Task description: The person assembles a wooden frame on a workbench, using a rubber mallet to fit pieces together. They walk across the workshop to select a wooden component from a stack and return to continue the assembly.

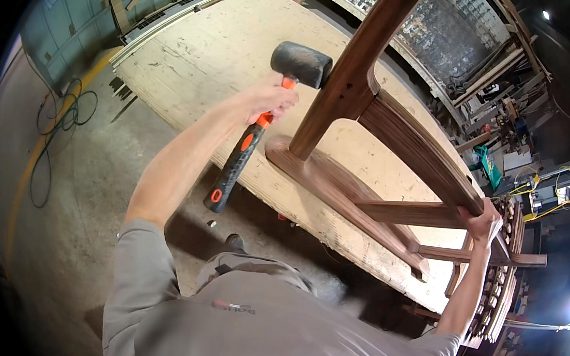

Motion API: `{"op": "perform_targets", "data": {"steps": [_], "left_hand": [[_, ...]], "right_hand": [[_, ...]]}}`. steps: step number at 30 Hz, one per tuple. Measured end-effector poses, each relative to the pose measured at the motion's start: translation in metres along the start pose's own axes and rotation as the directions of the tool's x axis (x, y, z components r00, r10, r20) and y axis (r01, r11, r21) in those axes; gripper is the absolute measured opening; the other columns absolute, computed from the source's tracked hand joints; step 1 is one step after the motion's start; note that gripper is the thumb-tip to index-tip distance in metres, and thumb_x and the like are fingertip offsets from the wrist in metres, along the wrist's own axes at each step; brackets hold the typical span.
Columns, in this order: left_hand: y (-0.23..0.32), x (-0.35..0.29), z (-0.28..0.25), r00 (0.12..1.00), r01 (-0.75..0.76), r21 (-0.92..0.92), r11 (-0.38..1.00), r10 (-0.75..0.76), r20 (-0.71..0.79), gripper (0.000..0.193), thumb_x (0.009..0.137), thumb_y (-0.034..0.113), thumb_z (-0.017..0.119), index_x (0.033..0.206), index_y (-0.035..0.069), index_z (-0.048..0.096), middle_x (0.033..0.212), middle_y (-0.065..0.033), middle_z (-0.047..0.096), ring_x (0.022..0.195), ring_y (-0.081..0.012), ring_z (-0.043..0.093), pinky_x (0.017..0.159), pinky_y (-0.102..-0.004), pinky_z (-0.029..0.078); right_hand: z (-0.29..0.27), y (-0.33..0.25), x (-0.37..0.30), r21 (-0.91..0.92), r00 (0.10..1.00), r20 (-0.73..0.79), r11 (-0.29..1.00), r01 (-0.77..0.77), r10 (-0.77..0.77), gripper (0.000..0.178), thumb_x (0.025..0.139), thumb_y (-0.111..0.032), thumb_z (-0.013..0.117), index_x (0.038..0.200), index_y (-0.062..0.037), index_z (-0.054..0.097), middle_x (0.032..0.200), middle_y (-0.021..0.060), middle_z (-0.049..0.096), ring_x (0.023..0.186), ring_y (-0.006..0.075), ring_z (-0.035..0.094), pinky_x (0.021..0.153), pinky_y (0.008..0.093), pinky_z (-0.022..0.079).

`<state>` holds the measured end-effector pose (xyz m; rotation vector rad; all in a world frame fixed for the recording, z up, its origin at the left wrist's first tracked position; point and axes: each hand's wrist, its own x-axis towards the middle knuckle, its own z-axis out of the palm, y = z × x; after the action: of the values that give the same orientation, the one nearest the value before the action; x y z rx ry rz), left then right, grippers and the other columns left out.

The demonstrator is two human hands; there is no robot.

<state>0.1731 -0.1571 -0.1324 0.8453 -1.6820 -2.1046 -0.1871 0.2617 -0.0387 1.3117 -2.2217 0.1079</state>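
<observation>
While the dark wooden chair frame (363, 136) stands tipped on the pale plywood bench top (218, 54), a person in a grey shirt works it with both hands, seen from the single head view. The left hand (269, 99) wraps its fingers tightly round the orange-and-black handle of one rubber mallet (271, 104), gripping high up near the black head, apparently for short, controlled taps; the head hangs just beside the frame's upright post, close to its joint. The right hand (483, 222) closes round the near end of a curved rail, fingers curled over the wood, seemingly to brace the frame against the bench. The frame lies at the middle right of the bench, one curved foot resting on the plywood, with its post rising far and right.

Counted: one mallet, one chair frame, two hands, one bench top. Two small drilled holes show in the post beside the joint. More dark wooden parts (501, 287) are stacked at the near right below the bracing hand. A green cable (60, 124) loops across the concrete floor (62, 220) at the far left, and one small peg-like piece (212, 223) lies on the floor under the mallet handle.
</observation>
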Motion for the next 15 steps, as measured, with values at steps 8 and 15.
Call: {"op": "perform_targets", "data": {"steps": [8, 15], "left_hand": [[-0.037, 0.018, -0.053, 0.996, 0.049, -0.162, 0.986, -0.059, -0.059, 0.029, 0.081, 0.002, 0.055, 0.063, 0.015, 0.036, 0.053, 0.0073, 0.034, 0.041, -0.0051, 0.031, 0.039, -0.0233, 0.026], [-0.017, 0.006, 0.002, 0.995, 0.096, -0.022, 0.995, -0.095, 0.026, 0.024, 0.079, 0.004, 0.056, 0.067, 0.014, 0.037, 0.056, 0.0060, 0.036, 0.043, -0.0052, 0.031, 0.042, -0.0265, 0.030]], "right_hand": [[0.009, -0.001, 0.006, 0.016, 0.997, -0.062, 0.999, 0.044, -0.043, 0.057, 0.056, -0.050, 0.086, 0.079, -0.0059, 0.059, 0.070, 0.0153, 0.064, 0.063, 0.0356, 0.063, 0.056, 0.0432, 0.049], [0.009, 0.003, 0.000, -0.012, 0.996, -0.074, 0.999, 0.053, -0.054, 0.057, 0.055, -0.050, 0.085, 0.081, -0.0057, 0.061, 0.070, 0.0156, 0.064, 0.063, 0.0369, 0.064, 0.055, 0.0436, 0.050]]}}
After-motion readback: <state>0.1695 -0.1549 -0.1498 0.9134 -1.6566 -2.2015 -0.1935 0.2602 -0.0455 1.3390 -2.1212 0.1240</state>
